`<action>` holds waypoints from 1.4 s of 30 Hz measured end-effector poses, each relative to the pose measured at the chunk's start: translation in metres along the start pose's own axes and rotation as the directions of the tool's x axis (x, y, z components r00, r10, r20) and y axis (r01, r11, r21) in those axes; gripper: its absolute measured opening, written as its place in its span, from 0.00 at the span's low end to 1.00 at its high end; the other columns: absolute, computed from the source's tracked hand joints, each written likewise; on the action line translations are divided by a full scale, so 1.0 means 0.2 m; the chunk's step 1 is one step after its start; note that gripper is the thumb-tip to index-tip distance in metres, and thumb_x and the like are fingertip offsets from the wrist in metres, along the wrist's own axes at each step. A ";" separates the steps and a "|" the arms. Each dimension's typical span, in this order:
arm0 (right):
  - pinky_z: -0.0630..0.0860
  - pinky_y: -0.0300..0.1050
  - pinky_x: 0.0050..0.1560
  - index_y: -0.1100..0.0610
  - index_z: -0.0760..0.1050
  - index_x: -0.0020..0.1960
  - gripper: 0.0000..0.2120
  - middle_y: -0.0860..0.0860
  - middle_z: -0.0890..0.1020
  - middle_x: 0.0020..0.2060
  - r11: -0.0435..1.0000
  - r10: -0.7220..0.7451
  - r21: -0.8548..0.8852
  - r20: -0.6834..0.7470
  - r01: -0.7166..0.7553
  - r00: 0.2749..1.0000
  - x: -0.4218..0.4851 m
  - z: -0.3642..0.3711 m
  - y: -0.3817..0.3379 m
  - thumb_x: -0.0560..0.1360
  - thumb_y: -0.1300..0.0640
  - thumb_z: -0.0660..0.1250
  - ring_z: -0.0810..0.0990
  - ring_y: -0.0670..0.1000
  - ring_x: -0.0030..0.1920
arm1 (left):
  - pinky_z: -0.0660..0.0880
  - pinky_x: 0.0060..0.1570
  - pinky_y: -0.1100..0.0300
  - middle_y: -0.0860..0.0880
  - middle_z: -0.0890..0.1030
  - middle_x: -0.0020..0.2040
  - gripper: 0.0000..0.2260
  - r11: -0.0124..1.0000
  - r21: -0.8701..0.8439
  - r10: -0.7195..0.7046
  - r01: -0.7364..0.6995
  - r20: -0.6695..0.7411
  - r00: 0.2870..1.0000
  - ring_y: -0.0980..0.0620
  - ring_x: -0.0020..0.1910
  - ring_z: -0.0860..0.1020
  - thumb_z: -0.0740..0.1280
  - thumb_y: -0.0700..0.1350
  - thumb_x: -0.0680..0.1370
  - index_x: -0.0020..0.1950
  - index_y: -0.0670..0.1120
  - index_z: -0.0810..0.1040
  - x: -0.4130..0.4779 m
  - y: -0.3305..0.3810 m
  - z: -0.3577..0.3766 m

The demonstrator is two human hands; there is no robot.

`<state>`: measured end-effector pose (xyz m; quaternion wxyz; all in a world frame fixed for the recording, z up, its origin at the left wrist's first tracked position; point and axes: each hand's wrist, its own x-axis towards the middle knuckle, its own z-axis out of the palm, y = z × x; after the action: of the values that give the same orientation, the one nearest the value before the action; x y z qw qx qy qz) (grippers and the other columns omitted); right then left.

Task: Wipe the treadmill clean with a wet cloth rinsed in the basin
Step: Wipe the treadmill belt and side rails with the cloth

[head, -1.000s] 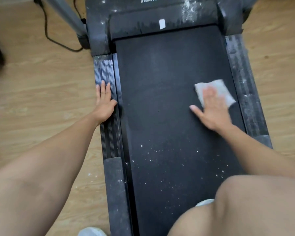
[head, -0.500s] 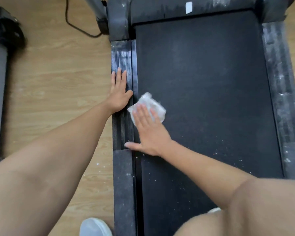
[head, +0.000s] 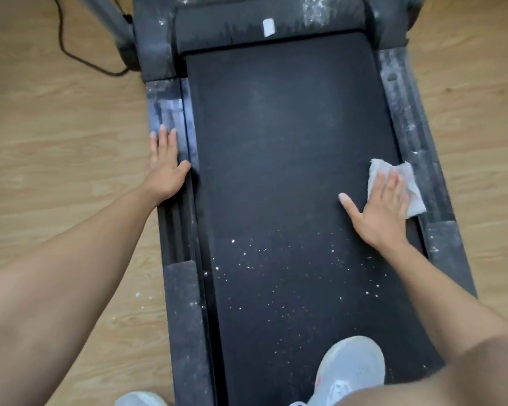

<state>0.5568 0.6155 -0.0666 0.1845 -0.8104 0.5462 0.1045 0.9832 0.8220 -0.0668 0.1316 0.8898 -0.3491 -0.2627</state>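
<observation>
The black treadmill belt (head: pixel 282 148) runs up the middle of the view, with white specks scattered over its near half. My right hand (head: pixel 381 209) presses flat on a white cloth (head: pixel 405 177) at the belt's right edge, against the dusty right side rail (head: pixel 417 133). The cloth shows beyond my fingertips and to their right. My left hand (head: pixel 166 168) rests flat, fingers straight, on the ribbed left side rail (head: pixel 170 112). The basin is not in view.
A grey shoe (head: pixel 352 373) stands on the near end of the belt, a second shoe (head: pixel 141 399) on the wood floor to the left. The dusty motor cover (head: pixel 247 27) spans the far end. A black cable (head: pixel 79 54) loops on the floor at far left.
My right hand has swept the cloth across the belt from the left edge to the right edge. My left hand has stayed on the left rail.
</observation>
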 end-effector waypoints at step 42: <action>0.82 0.47 0.44 0.57 0.80 0.60 0.11 0.58 0.87 0.50 0.321 -0.106 0.925 0.246 -0.201 0.963 -0.01 -0.35 -0.69 0.79 0.58 0.72 0.87 0.52 0.43 | 0.70 0.60 0.55 0.60 0.74 0.56 0.09 0.837 -0.214 0.423 -0.503 -0.331 0.844 0.57 0.49 0.78 0.72 0.50 0.80 0.59 0.54 0.78 -0.63 0.86 0.34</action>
<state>0.6818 0.6351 0.0238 0.6884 -0.5126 0.4984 -0.1216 0.7724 0.7810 -0.0040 0.3679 0.7753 -0.4917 -0.1474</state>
